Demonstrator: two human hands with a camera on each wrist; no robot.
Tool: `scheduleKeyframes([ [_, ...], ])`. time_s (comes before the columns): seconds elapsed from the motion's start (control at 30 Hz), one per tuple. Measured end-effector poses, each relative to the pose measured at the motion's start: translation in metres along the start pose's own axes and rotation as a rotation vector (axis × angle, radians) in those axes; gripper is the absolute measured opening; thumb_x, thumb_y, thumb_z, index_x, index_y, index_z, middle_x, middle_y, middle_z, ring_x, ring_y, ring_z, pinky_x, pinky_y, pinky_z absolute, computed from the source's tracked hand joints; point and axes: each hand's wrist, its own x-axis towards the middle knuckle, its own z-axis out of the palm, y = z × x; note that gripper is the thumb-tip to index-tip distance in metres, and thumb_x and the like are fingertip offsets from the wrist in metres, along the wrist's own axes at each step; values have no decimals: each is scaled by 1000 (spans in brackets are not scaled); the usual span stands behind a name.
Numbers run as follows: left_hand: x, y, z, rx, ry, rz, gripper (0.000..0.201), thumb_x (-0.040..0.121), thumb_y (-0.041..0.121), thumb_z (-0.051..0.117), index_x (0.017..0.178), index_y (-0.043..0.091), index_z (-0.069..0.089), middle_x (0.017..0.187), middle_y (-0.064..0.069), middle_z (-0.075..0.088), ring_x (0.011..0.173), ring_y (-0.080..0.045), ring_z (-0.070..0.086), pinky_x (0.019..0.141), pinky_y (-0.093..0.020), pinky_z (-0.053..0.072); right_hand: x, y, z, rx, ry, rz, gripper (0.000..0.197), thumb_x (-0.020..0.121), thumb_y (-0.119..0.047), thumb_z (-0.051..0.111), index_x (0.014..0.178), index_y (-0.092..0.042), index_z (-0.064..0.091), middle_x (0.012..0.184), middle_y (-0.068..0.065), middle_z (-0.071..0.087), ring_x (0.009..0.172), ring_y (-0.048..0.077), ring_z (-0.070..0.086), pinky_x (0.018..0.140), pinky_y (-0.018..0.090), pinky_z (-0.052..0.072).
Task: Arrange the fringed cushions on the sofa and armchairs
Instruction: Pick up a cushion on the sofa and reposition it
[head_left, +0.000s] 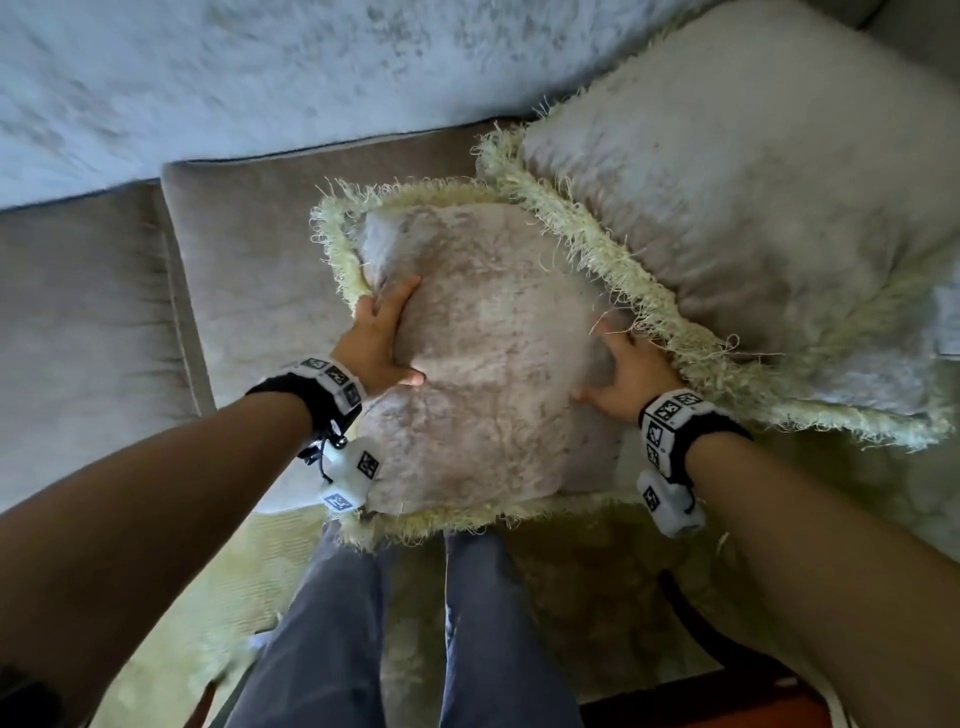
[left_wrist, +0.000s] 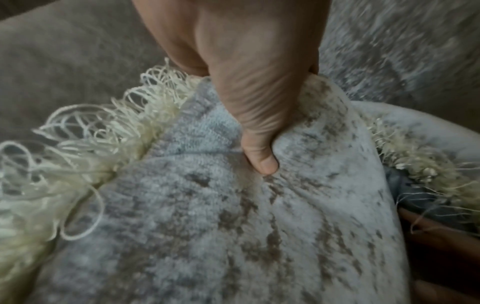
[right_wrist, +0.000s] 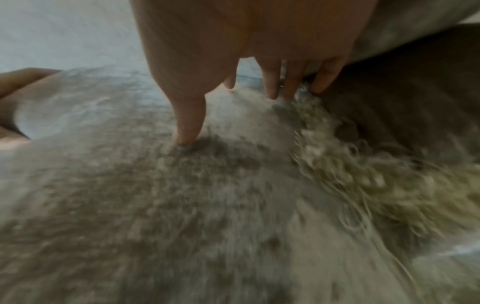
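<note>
A pale grey-beige cushion (head_left: 488, 358) with a cream fringe lies in front of me on the sofa seat (head_left: 249, 270). My left hand (head_left: 382, 340) grips its left side, thumb pressed into the fabric and fingers curled round the edge; in the left wrist view the left hand (left_wrist: 249, 102) bunches the cushion (left_wrist: 207, 226). My right hand (head_left: 626, 366) presses on the cushion's right side with straight spread fingers; the right wrist view shows the right hand (right_wrist: 233, 82) with thumb and fingertips on the cushion (right_wrist: 182, 205). A second fringed cushion (head_left: 753, 218) leans at the right, its fringe overlapping the first.
The sofa's mottled grey backrest (head_left: 260, 67) runs along the top. A seam divides the seat cushions at the left (head_left: 176, 312). My legs in grey trousers (head_left: 415, 634) stand on a pale carpet (head_left: 249, 582). Dark wooden furniture (head_left: 727, 696) sits low at the right.
</note>
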Motion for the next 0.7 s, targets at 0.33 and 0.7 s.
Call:
scheduleKeyframes([
  [0.33, -67, -123, -95, 97, 30, -202, 128, 57, 24, 93, 149, 48, 7, 131, -21, 29, 113, -51, 48, 101, -57, 42, 6, -92, 59, -64, -125, 18, 109, 67, -63, 75, 148, -49, 2, 161, 9, 10, 144, 42, 17, 114, 58, 25],
  [0.7, -53, -195, -76, 237, 41, -316, 151, 35, 51, 95, 137, 64, -16, 149, -15, 3, 133, -53, 27, 103, -62, 38, 31, -99, 102, 192, -1, -18, 132, 52, -42, 93, 147, -50, 2, 159, 7, -1, 145, 36, 14, 113, 54, 24],
])
